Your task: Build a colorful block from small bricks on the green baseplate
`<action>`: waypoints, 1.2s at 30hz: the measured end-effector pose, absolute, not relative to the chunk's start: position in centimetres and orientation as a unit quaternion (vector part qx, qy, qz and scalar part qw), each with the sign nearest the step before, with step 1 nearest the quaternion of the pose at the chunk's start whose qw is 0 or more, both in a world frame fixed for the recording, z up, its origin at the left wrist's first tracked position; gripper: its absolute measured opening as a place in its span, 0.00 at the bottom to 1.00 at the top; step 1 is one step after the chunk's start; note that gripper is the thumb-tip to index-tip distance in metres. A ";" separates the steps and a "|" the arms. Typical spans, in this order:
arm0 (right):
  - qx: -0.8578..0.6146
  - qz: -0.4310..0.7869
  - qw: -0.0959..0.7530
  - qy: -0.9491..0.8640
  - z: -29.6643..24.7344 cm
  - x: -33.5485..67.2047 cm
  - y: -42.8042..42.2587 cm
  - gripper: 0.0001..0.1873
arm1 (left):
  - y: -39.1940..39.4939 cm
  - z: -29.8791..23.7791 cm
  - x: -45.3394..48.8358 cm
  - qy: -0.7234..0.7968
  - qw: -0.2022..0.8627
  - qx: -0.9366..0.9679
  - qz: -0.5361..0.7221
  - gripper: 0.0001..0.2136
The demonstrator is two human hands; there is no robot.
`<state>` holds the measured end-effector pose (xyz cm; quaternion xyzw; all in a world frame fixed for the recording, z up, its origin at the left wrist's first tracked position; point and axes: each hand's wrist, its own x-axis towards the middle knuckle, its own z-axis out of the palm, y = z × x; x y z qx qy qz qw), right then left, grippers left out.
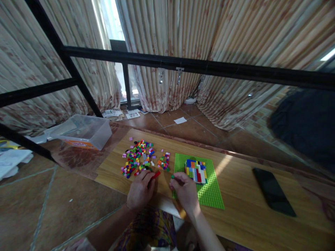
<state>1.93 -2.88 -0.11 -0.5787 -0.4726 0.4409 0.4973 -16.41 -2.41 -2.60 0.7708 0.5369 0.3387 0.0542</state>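
Observation:
My left hand (141, 190) is closed on a long red toy brick (156, 174), just in front of a loose pile of small coloured bricks (138, 155). Between the thumb and fingers of my right hand (186, 193) is a small green brick (172, 176), held over the left edge of a bright green baseplate (217, 195). On that baseplate stands a block built of multicoloured bricks (195, 170), with white and red pieces toward its front. A smaller cluster of bricks (164, 161) lies between the pile and the baseplate.
A black phone (273, 191) lies on the wooden board (240, 188) at the right. Beyond its left end sits a clear plastic bin (101, 134). A black metal bar (183, 63) crosses above, before the curtains (167, 31). Papers (180, 120) lie on the tiled floor.

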 end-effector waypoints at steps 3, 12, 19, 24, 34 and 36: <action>-0.621 0.288 0.380 -0.621 -0.5 0.4 -2.4 0.08 | -2.5 -2.6 -16.4 0.537 0.067 0.772 0.335 0.08; -0.635 0.147 0.263 -0.712 -0.1 -1.4 -1.3 0.17 | -2.5 -2.6 -16.5 0.536 0.071 0.769 0.341 0.08; -0.631 0.169 0.437 -0.618 1.3 4.3 -2.7 0.10 | -2.5 -2.5 -16.4 0.536 0.064 0.769 0.343 0.08; -0.677 0.128 0.495 -0.530 2.8 12.0 -1.4 0.12 | -2.3 -2.9 -16.5 0.532 0.045 0.772 0.345 0.09; -0.640 0.091 0.415 -0.640 1.8 14.2 1.2 0.13 | -2.4 -2.5 -16.4 0.537 0.038 0.773 0.334 0.09; -0.635 0.078 0.399 -0.657 1.7 14.2 1.2 0.14 | -2.4 -2.5 -16.4 0.537 0.036 0.773 0.335 0.09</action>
